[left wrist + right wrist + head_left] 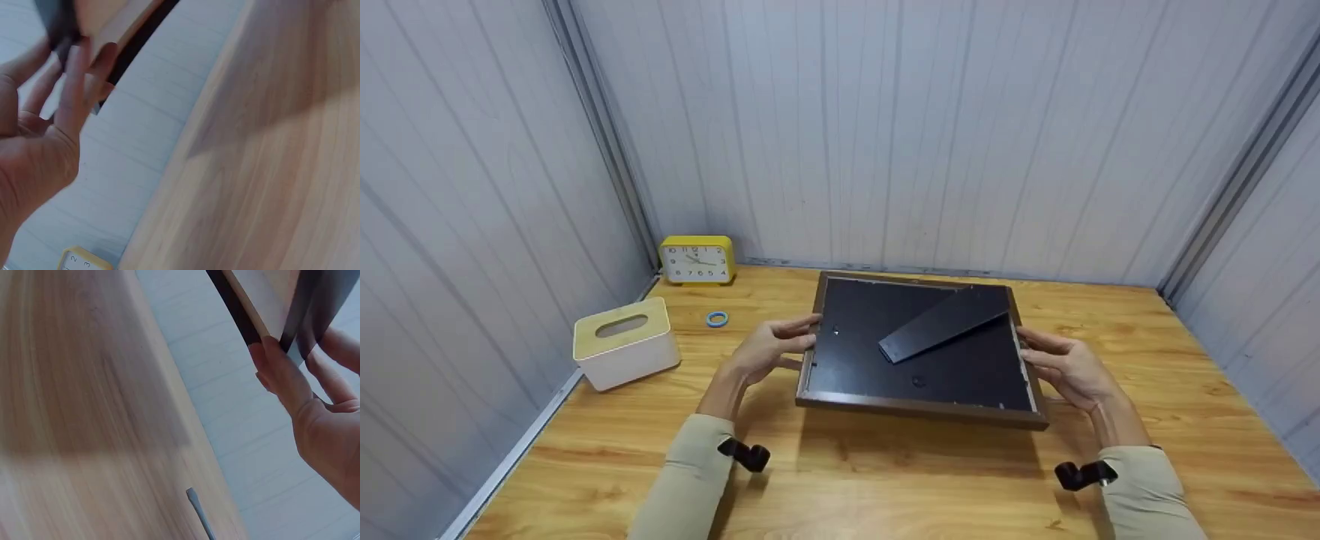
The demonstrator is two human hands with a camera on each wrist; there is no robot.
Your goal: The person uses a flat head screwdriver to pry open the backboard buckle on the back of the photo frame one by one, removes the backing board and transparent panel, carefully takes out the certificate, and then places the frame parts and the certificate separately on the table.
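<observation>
A picture frame [855, 367] with a brown rim is held back side up, a little above the wooden table, its shadow falling below. Its black backing carries a stand leg [930, 330] lying slantwise. On the frame's left side my left hand [757, 351] grips the rim, thumb and fingers on opposite faces. Likewise my right hand [1069, 371] holds the right side. Both wrist views show fingers around the frame's edge [239, 315], with the left hand [42, 146] partly cut off by the picture border. The frame's front face is hidden in the head view.
A yellow clock [697, 260] stands at the back left. Before it lie a blue ring [717, 319] and a white tissue box [630, 364] with a wooden lid. The right wrist view shows a thin grey rod with a flattened tip [198, 509]. Panelled walls [855, 135] enclose the table.
</observation>
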